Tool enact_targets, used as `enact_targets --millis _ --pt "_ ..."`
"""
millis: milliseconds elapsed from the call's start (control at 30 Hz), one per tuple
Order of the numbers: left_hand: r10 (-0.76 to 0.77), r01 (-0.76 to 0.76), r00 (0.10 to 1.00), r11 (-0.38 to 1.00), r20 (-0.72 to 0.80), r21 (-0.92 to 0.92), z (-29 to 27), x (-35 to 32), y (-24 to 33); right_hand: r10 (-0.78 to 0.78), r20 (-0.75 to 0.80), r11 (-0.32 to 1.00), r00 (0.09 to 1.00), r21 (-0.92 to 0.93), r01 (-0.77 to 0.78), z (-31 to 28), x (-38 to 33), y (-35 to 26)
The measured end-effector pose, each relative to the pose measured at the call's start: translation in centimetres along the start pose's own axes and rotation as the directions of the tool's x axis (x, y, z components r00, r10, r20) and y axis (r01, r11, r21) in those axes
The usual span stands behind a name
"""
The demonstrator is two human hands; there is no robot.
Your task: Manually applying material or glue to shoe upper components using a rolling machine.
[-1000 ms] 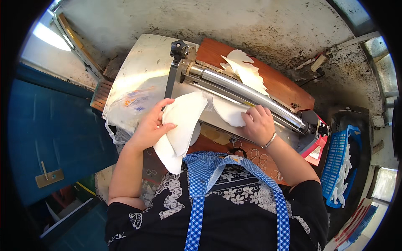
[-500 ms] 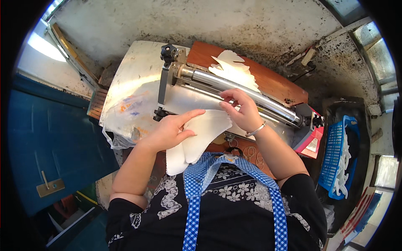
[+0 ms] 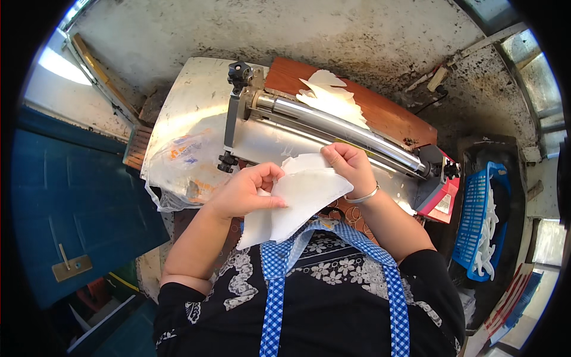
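Note:
Several thin white cut pieces (image 3: 306, 199) with rounded corners lie stacked in front of my chest; one lower edge looks scalloped. My left hand (image 3: 247, 189) grips the stack from its left side, thumb on top. At the upper right, my right hand (image 3: 354, 168) pinches the top edge of the pieces between thumb and fingers. Just beyond both hands is a roller machine (image 3: 357, 137) with long shiny metal rollers and a metal feed plate. More white pieces (image 3: 334, 98) rest on the brown board behind the rollers.
Clear plastic bags (image 3: 184, 163) lie on the pale table left of the machine. Black knobs (image 3: 239, 74) stick up at the machine's left end. A blue basket (image 3: 474, 229) with white pieces stands at the right. A blue door (image 3: 77, 196) is on the left.
My right hand has come down onto the white pieces and now grips their top edge. The stack has shifted slightly right and fanned out, with another edge showing behind.

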State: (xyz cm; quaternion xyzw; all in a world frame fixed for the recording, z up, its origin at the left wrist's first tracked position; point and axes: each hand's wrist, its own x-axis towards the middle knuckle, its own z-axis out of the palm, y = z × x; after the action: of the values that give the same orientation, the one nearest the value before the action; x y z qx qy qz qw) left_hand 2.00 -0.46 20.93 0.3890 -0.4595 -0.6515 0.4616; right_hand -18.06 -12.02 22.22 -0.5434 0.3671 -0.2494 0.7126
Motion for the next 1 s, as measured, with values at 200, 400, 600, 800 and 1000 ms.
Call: enact_targets --millis 200,400,600,800,1000 --pt "-0.100 0.072 0.994 0.908 0.048 0.412 -0.4 -0.4 0.7 0.320 0.010 0.947 0.947 0.017 -0.320 -1.3 1.4 0.0" --pt "-0.171 0.044 0.949 0.904 0.265 0.426 -0.3 0.0 0.7 0.072 -0.057 0.996 0.996 -0.051 -0.075 -0.9 1.6 1.1" --pt "-0.167 0.156 0.982 0.980 -0.089 -0.121 0.4 0.4 -1.7 -0.401 0.005 0.527 0.916 -0.817 0.235 -1.6 2.9 0.6" --pt "-0.177 0.179 0.984 0.976 -0.033 0.121 -1.0 3.9 -2.3 -0.427 0.113 0.394 0.897 -0.870 0.297 -4.0 9.6 -1.2" --pt "-0.107 0.110 0.988 0.994 -0.112 0.020 -2.8 6.3 -2.7 0.240 0.034 0.374 0.970 -0.925 -0.061 -3.2 14.4 -2.0"
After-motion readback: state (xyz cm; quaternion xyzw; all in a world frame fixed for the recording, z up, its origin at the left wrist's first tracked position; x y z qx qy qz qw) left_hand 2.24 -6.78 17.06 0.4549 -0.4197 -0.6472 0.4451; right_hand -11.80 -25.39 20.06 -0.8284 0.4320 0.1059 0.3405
